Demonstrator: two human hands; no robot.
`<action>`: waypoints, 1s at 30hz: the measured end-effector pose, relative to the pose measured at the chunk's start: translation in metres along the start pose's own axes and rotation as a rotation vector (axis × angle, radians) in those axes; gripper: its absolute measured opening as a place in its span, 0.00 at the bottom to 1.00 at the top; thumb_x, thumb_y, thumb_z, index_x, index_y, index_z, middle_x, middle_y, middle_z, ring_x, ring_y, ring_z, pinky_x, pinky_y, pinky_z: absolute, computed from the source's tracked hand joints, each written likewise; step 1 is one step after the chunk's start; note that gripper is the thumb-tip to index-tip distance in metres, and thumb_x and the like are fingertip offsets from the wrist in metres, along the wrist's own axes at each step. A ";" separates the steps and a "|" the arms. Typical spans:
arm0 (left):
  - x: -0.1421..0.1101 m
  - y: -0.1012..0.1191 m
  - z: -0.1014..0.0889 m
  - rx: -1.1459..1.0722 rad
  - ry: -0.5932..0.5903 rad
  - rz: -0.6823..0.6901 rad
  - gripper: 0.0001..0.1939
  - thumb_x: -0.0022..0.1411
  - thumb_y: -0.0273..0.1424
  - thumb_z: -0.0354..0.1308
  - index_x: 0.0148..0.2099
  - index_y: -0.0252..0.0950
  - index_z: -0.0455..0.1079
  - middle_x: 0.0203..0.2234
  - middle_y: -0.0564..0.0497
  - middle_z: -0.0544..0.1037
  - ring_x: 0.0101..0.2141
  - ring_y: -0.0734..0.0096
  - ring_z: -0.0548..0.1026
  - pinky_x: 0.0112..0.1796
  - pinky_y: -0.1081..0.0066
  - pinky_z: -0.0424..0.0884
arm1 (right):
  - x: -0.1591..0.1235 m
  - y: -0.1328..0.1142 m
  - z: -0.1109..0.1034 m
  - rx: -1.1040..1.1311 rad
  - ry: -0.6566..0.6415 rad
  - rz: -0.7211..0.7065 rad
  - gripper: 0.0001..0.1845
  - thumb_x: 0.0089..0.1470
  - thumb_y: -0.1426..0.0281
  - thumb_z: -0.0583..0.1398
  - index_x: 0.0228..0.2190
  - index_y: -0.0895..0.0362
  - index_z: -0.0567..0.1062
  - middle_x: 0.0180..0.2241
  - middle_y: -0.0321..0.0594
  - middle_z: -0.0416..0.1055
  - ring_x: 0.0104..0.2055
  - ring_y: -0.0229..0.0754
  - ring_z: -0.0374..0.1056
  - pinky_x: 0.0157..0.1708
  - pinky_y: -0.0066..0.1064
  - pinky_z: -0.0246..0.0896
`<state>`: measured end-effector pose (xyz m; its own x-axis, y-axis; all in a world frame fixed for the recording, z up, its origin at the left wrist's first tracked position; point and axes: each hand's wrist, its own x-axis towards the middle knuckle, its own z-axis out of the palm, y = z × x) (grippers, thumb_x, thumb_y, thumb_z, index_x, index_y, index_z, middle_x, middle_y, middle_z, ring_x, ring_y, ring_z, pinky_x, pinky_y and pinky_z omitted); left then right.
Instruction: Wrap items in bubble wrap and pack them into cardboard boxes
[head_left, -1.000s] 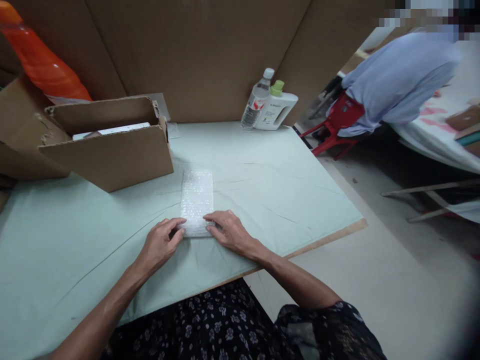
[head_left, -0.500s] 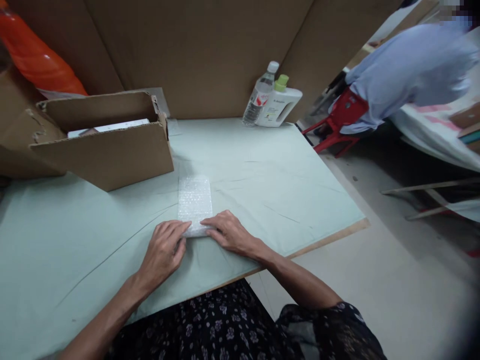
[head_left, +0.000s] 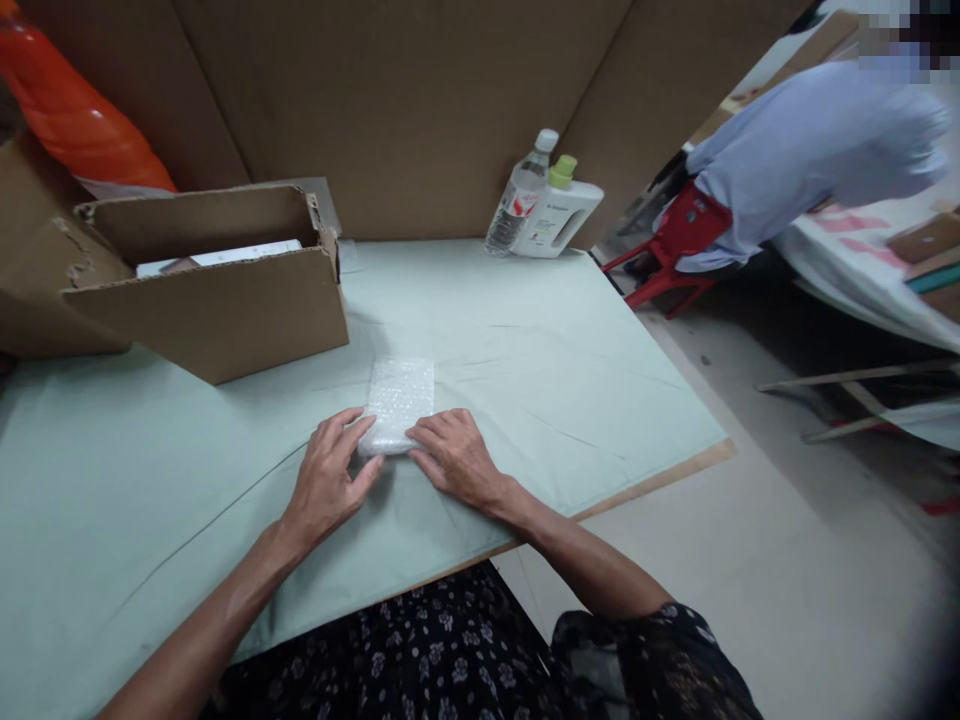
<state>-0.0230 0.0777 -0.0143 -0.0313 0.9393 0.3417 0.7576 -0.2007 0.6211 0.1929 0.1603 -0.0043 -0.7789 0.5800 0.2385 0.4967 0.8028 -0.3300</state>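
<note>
A small strip of clear bubble wrap [head_left: 403, 395] lies on the pale green tabletop, its near end thicker, as if folded over. Whether anything is inside cannot be made out. At its near left corner, my left hand [head_left: 330, 475] grips the edge, fingers on the side and thumb at the near end. My right hand [head_left: 459, 455] pinches the near right corner, fingertips on top and thumb at the near side.
An open cardboard box [head_left: 217, 310] holding a white flat item stands at the back left, near an orange bottle [head_left: 82, 110]. A clear bottle [head_left: 521, 195] and a white jug [head_left: 559, 215] stand at the back. A person [head_left: 810, 150] sits on a red chair [head_left: 686, 235] at right.
The bubble wrap has shifted slightly right and away from me, and looks shorter. My left thumb and fingers have spread wider; my right hand stays at its corner.
</note>
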 end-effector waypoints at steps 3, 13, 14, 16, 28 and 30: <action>-0.007 0.001 -0.005 0.011 -0.049 0.104 0.21 0.65 0.30 0.57 0.59 0.41 0.69 0.58 0.41 0.73 0.57 0.53 0.71 0.56 0.52 0.67 | -0.004 0.003 0.001 0.149 0.051 0.071 0.11 0.65 0.67 0.58 0.45 0.57 0.78 0.43 0.47 0.79 0.45 0.48 0.71 0.47 0.43 0.58; 0.020 -0.002 0.003 -0.062 -0.146 -0.043 0.14 0.66 0.32 0.52 0.50 0.40 0.76 0.40 0.45 0.82 0.41 0.58 0.76 0.44 0.59 0.70 | -0.016 0.004 -0.011 0.161 0.155 0.135 0.17 0.64 0.65 0.59 0.52 0.55 0.75 0.53 0.50 0.74 0.55 0.53 0.68 0.51 0.46 0.61; 0.024 -0.003 0.005 -0.037 -0.142 -0.065 0.14 0.66 0.33 0.53 0.50 0.40 0.76 0.39 0.45 0.82 0.41 0.57 0.75 0.44 0.58 0.70 | -0.016 0.004 -0.010 0.105 0.142 0.106 0.19 0.63 0.63 0.60 0.53 0.55 0.74 0.54 0.51 0.73 0.55 0.54 0.68 0.51 0.47 0.60; 0.029 -0.002 0.009 0.007 -0.116 -0.096 0.15 0.66 0.35 0.53 0.51 0.39 0.75 0.40 0.44 0.81 0.42 0.55 0.75 0.46 0.56 0.69 | -0.015 0.005 -0.008 0.024 0.068 0.054 0.21 0.61 0.62 0.62 0.54 0.56 0.74 0.54 0.52 0.73 0.52 0.55 0.67 0.50 0.49 0.59; 0.006 0.033 -0.003 -0.612 0.079 -0.678 0.32 0.58 0.40 0.64 0.62 0.36 0.63 0.51 0.40 0.74 0.48 0.57 0.76 0.49 0.55 0.74 | -0.007 0.018 -0.008 0.493 0.082 0.382 0.15 0.62 0.66 0.60 0.50 0.53 0.77 0.46 0.41 0.81 0.41 0.45 0.75 0.45 0.38 0.67; 0.004 0.040 -0.001 -0.905 0.053 -0.849 0.35 0.53 0.40 0.68 0.60 0.35 0.64 0.50 0.40 0.75 0.49 0.57 0.77 0.49 0.56 0.75 | -0.004 0.014 -0.013 0.616 0.070 0.403 0.15 0.62 0.65 0.60 0.49 0.53 0.78 0.45 0.40 0.81 0.43 0.45 0.75 0.44 0.36 0.68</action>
<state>0.0067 0.0730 0.0125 -0.3338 0.8575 -0.3916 -0.2369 0.3258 0.9153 0.2081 0.1705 0.0019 -0.5453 0.8372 0.0414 0.4177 0.3142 -0.8525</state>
